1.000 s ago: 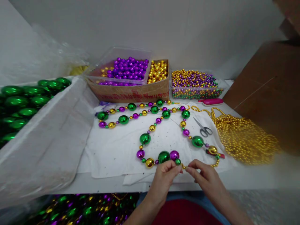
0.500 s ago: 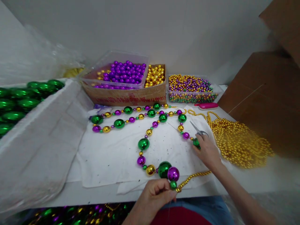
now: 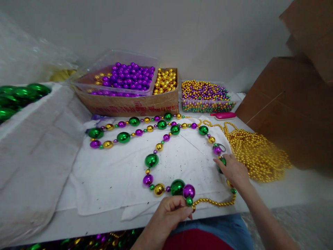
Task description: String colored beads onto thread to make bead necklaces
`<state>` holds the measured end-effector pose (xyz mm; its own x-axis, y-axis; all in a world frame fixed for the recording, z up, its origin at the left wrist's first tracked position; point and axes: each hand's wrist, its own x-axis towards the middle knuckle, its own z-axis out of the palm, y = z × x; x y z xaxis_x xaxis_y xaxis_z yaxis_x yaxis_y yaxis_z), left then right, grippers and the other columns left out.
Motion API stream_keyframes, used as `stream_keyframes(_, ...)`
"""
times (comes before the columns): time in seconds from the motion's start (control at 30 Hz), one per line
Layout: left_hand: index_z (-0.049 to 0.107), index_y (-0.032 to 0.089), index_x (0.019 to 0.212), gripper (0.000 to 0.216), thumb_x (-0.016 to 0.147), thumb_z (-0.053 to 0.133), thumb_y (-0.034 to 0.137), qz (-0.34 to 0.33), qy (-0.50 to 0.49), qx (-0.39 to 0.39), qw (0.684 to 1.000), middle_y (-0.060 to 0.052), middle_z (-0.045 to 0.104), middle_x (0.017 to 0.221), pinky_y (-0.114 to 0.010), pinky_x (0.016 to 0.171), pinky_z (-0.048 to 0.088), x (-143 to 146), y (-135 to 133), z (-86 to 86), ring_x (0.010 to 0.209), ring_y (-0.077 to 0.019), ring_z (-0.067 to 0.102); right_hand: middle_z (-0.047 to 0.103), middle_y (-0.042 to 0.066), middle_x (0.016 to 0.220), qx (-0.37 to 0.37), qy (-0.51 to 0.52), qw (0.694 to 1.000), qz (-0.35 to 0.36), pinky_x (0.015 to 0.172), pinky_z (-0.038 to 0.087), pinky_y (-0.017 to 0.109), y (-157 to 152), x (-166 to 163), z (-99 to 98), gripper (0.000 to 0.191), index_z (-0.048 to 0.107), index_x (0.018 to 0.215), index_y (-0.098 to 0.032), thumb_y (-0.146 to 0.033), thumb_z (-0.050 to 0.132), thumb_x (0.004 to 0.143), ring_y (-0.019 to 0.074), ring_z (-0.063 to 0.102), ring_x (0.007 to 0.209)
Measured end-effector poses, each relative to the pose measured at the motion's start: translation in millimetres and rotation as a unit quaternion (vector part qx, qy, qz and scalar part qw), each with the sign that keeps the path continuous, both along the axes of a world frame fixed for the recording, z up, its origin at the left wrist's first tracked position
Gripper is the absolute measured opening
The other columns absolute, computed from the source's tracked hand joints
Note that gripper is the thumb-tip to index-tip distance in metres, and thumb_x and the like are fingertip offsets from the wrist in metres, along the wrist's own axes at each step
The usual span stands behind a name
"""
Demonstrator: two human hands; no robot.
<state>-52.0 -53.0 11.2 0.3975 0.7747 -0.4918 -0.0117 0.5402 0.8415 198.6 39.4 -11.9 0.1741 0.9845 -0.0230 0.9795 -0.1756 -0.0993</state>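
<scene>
A bead necklace of green, purple and gold balls (image 3: 151, 160) loops over a white cloth. My left hand (image 3: 173, 211) is closed at the near edge, its fingertips pinching the strand by a small green bead and the end of a fine gold bead chain (image 3: 213, 201). A large purple ball (image 3: 189, 191) sits just above those fingers. Over on the right side of the loop, my right hand (image 3: 234, 172) has its thumb and fingers around a green ball, partly hiding it. Beside that hand, scissors (image 3: 221, 147) show only a dark handle ring behind a purple ball. A thin needle-like piece (image 3: 192, 144) lies on the cloth.
Behind stand a carton (image 3: 125, 106) with purple and gold balls and a clear tub (image 3: 208, 106) of small mixed beads. A pink-handled tool (image 3: 225, 116) lies before the tub. Gold bead chains (image 3: 257, 156) heap at right; a white foam box (image 3: 47, 139) holds green balls at left.
My right hand has shifted the strand's right side outward, so its balls now cover much of the scissors. My left hand keeps its pinch. The view has swung slightly right.
</scene>
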Motion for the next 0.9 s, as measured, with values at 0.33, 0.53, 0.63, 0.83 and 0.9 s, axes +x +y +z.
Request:
stream_keyframes(0.33,0.054,0.014,0.063,0.036,0.068,0.067,0.047,0.024,0.014,-0.005,1.000,0.007,0.037,0.049,-0.022,0.043,0.010,-4.9,1.4,-2.7,0.043,-0.0047,0.020,0.061,0.014,0.110,0.053,0.053,0.996,0.045,0.083,0.043,0.035,-23.8,44.3,-17.8,0.036,0.058,0.116,-0.012,-0.029,0.037,0.093,0.0246,0.057,0.097)
stream_keyframes(0.53,0.054,0.014,0.064,0.034,0.069,0.067,0.045,0.024,-0.012,-0.014,1.000,0.006,0.039,0.052,-0.022,0.043,0.008,0.2,7.2,-3.2,0.043,-0.0042,0.017,0.061,0.007,0.099,0.053,0.037,0.991,0.117,0.085,0.040,0.032,-42.5,40.0,-30.3,0.025,0.064,0.107,-0.019,-0.020,0.056,0.083,0.0233,0.051,0.096)
stream_keyframes(0.63,0.054,0.014,0.064,0.033,0.070,0.066,0.045,0.029,-0.012,-0.010,0.999,0.007,0.036,0.051,-0.022,0.043,0.008,0.5,10.1,-1.6,0.044,-0.0043,0.017,0.059,0.009,0.089,0.082,0.018,0.993,0.089,0.078,0.039,0.033,-38.2,37.4,-36.3,0.018,0.066,0.094,-0.017,-0.023,0.051,0.087,0.0237,0.051,0.088)
stream_keyframes(0.83,0.055,0.015,0.065,0.035,0.070,0.065,0.048,0.021,-0.021,-0.028,0.999,0.010,0.026,0.046,-0.022,0.043,0.005,0.9,13.1,-0.8,0.041,-0.0042,0.013,0.055,0.012,0.098,0.147,0.012,0.989,0.020,0.073,0.039,0.033,-28.3,42.8,-32.5,0.026,0.062,0.102,-0.015,-0.028,0.042,0.092,0.0251,0.049,0.093)
stream_keyframes(0.9,0.055,0.014,0.065,0.034,0.071,0.064,0.047,0.017,-0.024,-0.026,0.999,0.009,0.027,0.047,-0.022,0.043,0.006,3.1,13.4,-0.4,0.041,-0.0042,0.013,0.052,0.014,0.107,0.168,0.021,0.986,0.008,0.080,0.039,0.035,-28.9,37.3,-25.8,0.030,0.060,0.109,-0.014,-0.029,0.038,0.093,0.0263,0.047,0.101)
